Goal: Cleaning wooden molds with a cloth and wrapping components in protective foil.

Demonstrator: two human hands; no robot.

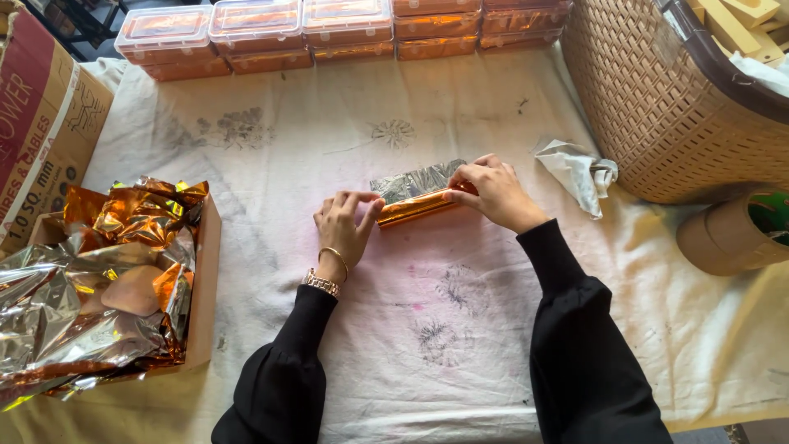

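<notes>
A long bar wrapped in shiny copper-orange foil (415, 207) lies in the middle of a white cloth-covered table (460, 329). A silver flap of the foil (415, 181) stands up behind it. My left hand (345, 224) pinches the bar's left end with its fingertips. My right hand (493, 191) presses the foil down at the right end. Both arms wear black sleeves, and the left wrist carries a gold bracelet and a watch.
An open cardboard box (201, 284) of crumpled orange and silver foil sheets sits at the left. Several clear lidded plastic boxes (255, 29) line the far edge. A tan woven basket (657, 99), a crumpled white cloth (579, 168) and a brown tape roll (727, 238) are at the right.
</notes>
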